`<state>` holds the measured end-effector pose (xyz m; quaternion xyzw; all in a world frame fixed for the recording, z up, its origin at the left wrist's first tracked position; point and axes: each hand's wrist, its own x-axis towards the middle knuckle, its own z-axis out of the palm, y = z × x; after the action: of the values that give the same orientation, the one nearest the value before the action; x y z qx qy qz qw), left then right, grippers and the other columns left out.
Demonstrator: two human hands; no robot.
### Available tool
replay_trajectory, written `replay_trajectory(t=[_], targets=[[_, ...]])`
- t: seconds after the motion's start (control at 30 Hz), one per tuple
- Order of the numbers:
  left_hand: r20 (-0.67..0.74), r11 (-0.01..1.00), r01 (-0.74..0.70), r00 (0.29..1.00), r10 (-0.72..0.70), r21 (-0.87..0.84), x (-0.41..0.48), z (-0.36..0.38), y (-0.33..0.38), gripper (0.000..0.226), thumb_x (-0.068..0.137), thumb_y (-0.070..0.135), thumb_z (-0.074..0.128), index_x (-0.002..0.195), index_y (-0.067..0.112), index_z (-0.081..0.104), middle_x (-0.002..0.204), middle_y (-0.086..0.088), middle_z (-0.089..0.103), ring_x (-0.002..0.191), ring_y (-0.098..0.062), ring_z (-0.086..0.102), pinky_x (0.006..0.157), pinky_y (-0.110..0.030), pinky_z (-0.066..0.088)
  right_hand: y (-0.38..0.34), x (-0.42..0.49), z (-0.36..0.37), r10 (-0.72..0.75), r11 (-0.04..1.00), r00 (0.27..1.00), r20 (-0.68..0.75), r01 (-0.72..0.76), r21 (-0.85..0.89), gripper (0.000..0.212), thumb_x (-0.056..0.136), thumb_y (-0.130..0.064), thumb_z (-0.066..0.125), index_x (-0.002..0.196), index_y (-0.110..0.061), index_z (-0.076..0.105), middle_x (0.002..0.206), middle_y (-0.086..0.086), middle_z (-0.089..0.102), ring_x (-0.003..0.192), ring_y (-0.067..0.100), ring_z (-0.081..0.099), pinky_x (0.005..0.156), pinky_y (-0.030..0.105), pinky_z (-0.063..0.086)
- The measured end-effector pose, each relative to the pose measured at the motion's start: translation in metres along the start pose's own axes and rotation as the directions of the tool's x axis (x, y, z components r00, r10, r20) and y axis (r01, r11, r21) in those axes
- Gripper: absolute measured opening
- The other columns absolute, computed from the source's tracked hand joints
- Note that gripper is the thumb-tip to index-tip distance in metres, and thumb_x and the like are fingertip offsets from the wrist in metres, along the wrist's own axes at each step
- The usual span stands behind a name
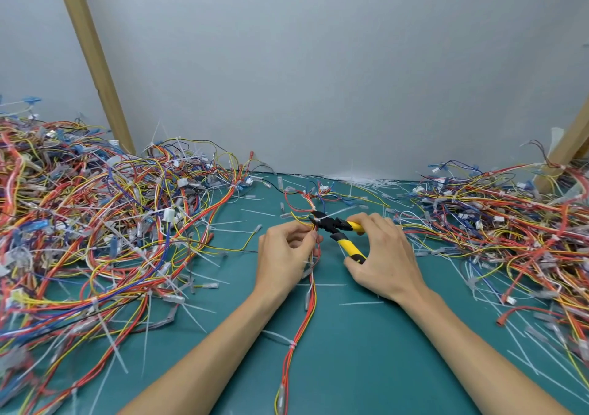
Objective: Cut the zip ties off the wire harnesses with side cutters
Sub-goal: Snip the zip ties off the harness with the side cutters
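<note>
The person is working on 1 harness (306,312), a thin bundle of red, yellow and white wires lying down the middle of the bench (366,367) between the 2 forearms. The left hand (287,249) is pinching the bundle near its upper end, fingertips curled onto the wires. The right hand (385,255) is gripping the yellow handles of the cutters (334,228), with the black jaws parted and pointing at the wires just above the left fingertips. This looks like the cutting step itself, the blades lining up on a tie there, though that tie is too small to make out.

The next move is probably asking for the lower blade to slide under the plastic strap alone, clear of the insulation, before the handles squeeze. Lower down the same bundle, 1 white tie (291,346) is still on, so the harness seems unfinished.

The bench is carrying a teal mat scattered with white offcuts (361,303). A big tangled heap of wires (95,223) is filling the left side, and a second heap (510,217) is lying on the right; which one is finished I cannot tell. A plain grey wall (318,80) is closing off the back, with a slanting wooden post (92,54) on the left and another post (570,147) at the right edge.
</note>
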<state>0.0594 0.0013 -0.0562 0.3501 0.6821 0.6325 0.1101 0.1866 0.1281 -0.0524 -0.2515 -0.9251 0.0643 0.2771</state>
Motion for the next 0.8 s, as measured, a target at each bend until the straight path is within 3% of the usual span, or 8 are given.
replay_trajectory(t=[0.3,0.5,0.63,0.8], targets=[[0.012,0.999,-0.028,1.000,0.027,0.044,-0.0002,-0.0008,0.0008,0.013,0.089,0.004,0.063,0.080,0.009,0.072,0.074,-0.004,0.075,0.067,-0.012,0.071,0.069,-0.021,0.056,0.0003,0.0006,0.0005,0.008,1.000,1.000,0.004,-0.008,0.010,0.046,0.068,-0.030,0.071,0.111,-0.026,0.055,0.090,-0.008,0.051,0.086,0.019,0.046,0.074,0.030,0.037],[0.003,0.998,-0.025,1.000,0.025,0.058,-0.0005,-0.0002,0.0015,0.014,0.089,0.005,0.064,0.080,0.006,0.073,0.072,-0.003,0.075,0.067,-0.013,0.071,0.064,-0.014,0.053,0.0001,0.0002,-0.0006,0.041,0.999,0.999,0.014,-0.041,0.002,0.033,0.074,-0.030,0.071,0.105,-0.030,0.058,0.080,-0.011,0.051,0.082,0.020,0.050,0.065,0.032,0.043],[0.010,0.997,-0.032,0.999,0.032,0.072,-0.0005,-0.0009,0.0010,0.012,0.089,0.007,0.064,0.081,0.008,0.074,0.074,-0.001,0.075,0.067,-0.010,0.070,0.068,-0.017,0.055,-0.0001,0.0005,0.0001,0.053,0.998,0.999,0.002,-0.053,-0.022,0.020,0.082,-0.034,0.065,0.100,-0.030,0.057,0.076,-0.009,0.053,0.077,0.021,0.051,0.058,0.030,0.035],[0.033,0.997,-0.033,0.999,0.030,0.076,-0.0006,-0.0004,0.0000,0.011,0.090,0.010,0.065,0.084,0.009,0.074,0.077,0.001,0.076,0.069,-0.006,0.070,0.071,-0.019,0.055,-0.0021,0.0000,-0.0006,0.064,0.997,0.998,0.000,-0.064,-0.052,0.013,0.081,-0.032,0.060,0.093,-0.027,0.055,0.073,-0.005,0.054,0.074,0.028,0.054,0.056,0.032,0.038]])
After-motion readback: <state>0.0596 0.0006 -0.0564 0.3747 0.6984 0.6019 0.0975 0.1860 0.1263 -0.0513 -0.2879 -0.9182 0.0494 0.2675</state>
